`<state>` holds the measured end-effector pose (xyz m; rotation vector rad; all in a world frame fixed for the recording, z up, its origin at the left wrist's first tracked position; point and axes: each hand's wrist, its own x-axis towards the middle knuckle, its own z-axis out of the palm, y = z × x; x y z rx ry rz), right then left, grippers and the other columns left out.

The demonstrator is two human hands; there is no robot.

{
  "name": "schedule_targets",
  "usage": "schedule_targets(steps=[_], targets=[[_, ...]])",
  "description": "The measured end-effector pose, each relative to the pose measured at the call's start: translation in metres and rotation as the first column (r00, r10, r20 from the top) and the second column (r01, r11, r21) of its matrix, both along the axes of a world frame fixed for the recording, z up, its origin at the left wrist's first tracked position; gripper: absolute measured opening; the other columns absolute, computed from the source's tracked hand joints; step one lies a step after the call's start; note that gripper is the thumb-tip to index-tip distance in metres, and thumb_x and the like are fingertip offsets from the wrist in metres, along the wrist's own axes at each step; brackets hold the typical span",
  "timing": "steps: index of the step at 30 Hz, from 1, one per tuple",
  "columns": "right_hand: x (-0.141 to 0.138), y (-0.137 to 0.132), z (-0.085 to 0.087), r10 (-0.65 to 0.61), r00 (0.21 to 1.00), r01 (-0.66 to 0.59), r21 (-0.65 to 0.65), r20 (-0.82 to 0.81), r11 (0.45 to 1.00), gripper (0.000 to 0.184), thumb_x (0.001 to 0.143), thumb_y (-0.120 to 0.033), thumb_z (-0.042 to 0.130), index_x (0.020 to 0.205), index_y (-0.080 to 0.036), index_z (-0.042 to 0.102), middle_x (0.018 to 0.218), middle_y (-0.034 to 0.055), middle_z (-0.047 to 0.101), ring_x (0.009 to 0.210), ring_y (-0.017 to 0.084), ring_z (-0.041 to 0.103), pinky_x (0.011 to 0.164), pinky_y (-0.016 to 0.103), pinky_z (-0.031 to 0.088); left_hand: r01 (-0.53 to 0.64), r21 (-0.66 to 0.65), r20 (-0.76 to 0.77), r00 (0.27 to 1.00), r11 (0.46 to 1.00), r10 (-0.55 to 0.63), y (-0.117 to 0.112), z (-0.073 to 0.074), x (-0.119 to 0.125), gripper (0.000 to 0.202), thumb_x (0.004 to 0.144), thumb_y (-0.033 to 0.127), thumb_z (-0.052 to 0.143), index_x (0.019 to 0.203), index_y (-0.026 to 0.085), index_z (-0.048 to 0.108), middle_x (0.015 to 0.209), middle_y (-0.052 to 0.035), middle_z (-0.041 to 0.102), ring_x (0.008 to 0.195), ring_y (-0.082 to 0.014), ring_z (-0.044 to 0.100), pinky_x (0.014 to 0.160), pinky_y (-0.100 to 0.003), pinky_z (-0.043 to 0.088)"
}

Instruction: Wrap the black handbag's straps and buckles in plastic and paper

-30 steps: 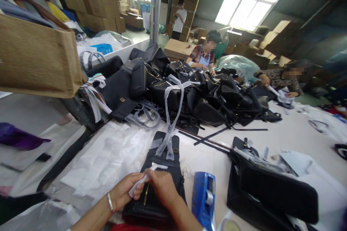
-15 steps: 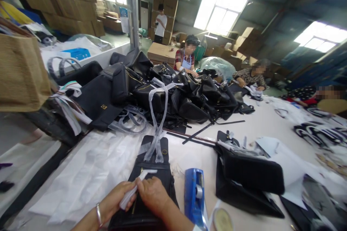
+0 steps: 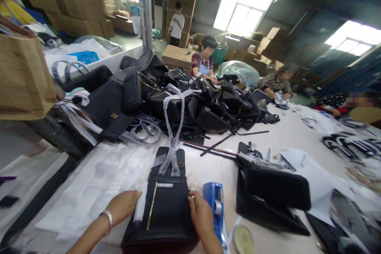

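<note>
A black handbag with a gold zip lies flat on the table right in front of me. Its clear-wrapped straps stretch away towards the pile. My left hand rests at the bag's left edge, fingers curled against a white strip that lies along that edge. My right hand sits at the bag's right edge with its fingertips pinched together on something small and pale. It is beside a blue tape dispenser.
A heap of black bags fills the table's middle. Another black bag with white paper lies to the right, and a round lid is near the front edge. White wrapping sheets cover the left. Other people work at the far side.
My hands have come apart from the bag's middle. The left one went to the bag's left edge with the white strip, the right one to the right edge by the dispenser.
</note>
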<state>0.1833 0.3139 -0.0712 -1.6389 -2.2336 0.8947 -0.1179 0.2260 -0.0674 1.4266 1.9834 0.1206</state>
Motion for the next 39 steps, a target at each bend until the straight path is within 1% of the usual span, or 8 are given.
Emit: schedule_targets(steps=[5,10,16,23,26,30,35,39], targets=[[0.007,0.003,-0.019,-0.095,0.992,0.104,-0.127,0.079,0.986,0.041,0.088,-0.039,0.047,0.119,-0.014,0.053,0.096,0.0118,0.069,0.09,0.025,0.066,0.078,0.03,0.047,-0.068,0.082,-0.178,0.981,0.994,0.082,-0.002,0.011,-0.015,0.039,0.094,0.038,0.024,0.086,0.019,0.058,0.082,-0.0114,0.071,0.081,-0.0258,0.066,0.066,-0.032,0.041],[0.0,0.001,-0.033,-0.067,0.995,0.078,-0.169,0.067,0.983,0.05,0.08,-0.033,0.055,0.127,-0.017,0.048,0.11,0.0104,0.066,0.102,0.025,0.063,0.085,0.031,0.047,-0.292,0.172,0.282,0.93,0.941,0.237,0.007,0.026,0.011,0.038,0.093,0.045,0.028,0.078,0.022,0.055,0.065,0.0003,0.061,0.063,-0.0171,0.059,0.063,-0.027,0.041],[-0.008,0.0,-0.033,-0.041,0.999,0.042,0.037,-0.022,0.998,0.047,0.073,-0.012,0.05,0.12,-0.017,0.056,0.113,0.0119,0.063,0.111,0.027,0.057,0.096,0.036,0.041,-0.411,-0.213,0.788,0.464,0.886,0.405,0.033,-0.004,0.119,0.04,0.075,0.043,0.056,0.104,0.015,0.057,0.08,-0.0039,0.066,0.07,-0.0177,0.062,0.06,-0.027,0.046],[-0.008,0.012,-0.023,-0.259,0.859,0.101,-0.35,-0.441,0.931,0.029,0.077,-0.019,0.048,0.105,-0.019,0.057,0.081,0.0028,0.067,0.068,0.017,0.065,0.059,0.026,0.05,-0.333,-0.488,0.82,0.141,0.807,0.554,0.061,-0.025,0.175,0.044,0.059,0.044,0.074,0.091,0.017,0.06,0.081,-0.0046,0.068,0.076,-0.0177,0.064,0.073,-0.03,0.05],[0.015,0.039,-0.001,-0.225,0.88,0.072,-0.35,-0.419,0.934,0.021,0.086,-0.028,0.044,0.097,-0.019,0.059,0.074,0.0015,0.067,0.06,0.016,0.063,0.052,0.024,0.047,-0.366,-0.435,0.799,0.264,0.823,0.54,0.064,-0.036,0.173,0.049,0.058,0.051,0.072,0.09,0.017,0.06,0.078,-0.0052,0.066,0.074,-0.0212,0.064,0.065,-0.031,0.05],[0.069,0.104,0.021,-0.229,0.972,0.226,-0.056,-0.059,0.973,0.026,0.092,-0.029,0.036,0.097,-0.02,0.06,0.08,0.0019,0.068,0.074,0.015,0.065,0.07,0.024,0.046,-0.386,-0.131,0.642,0.669,0.913,0.374,0.067,-0.046,0.169,0.048,0.067,0.048,0.063,0.101,0.014,0.058,0.082,-0.0078,0.066,0.077,-0.0278,0.065,0.067,-0.038,0.052],[0.11,0.172,-0.015,-0.257,0.953,0.273,-0.088,0.158,0.958,0.021,0.082,-0.026,0.054,0.099,-0.017,0.062,0.096,0.0071,0.068,0.091,0.02,0.063,0.077,0.027,0.042,-0.288,0.404,0.245,0.948,0.868,0.201,0.09,-0.027,0.173,0.062,0.084,0.038,0.046,0.138,0.01,0.031,0.143,-0.0198,0.038,0.131,-0.0314,0.039,0.109,-0.048,0.032],[0.109,0.188,-0.053,-0.173,0.957,0.215,-0.167,0.233,0.962,0.039,0.072,-0.031,0.068,0.108,-0.017,0.06,0.103,0.0077,0.067,0.096,0.02,0.061,0.08,0.027,0.041,0.01,0.438,0.304,0.939,0.899,-0.159,0.135,-0.012,0.205,0.049,0.089,0.04,0.043,0.133,0.018,0.044,0.14,-0.0128,0.047,0.133,-0.026,0.038,0.113,-0.041,0.027]])
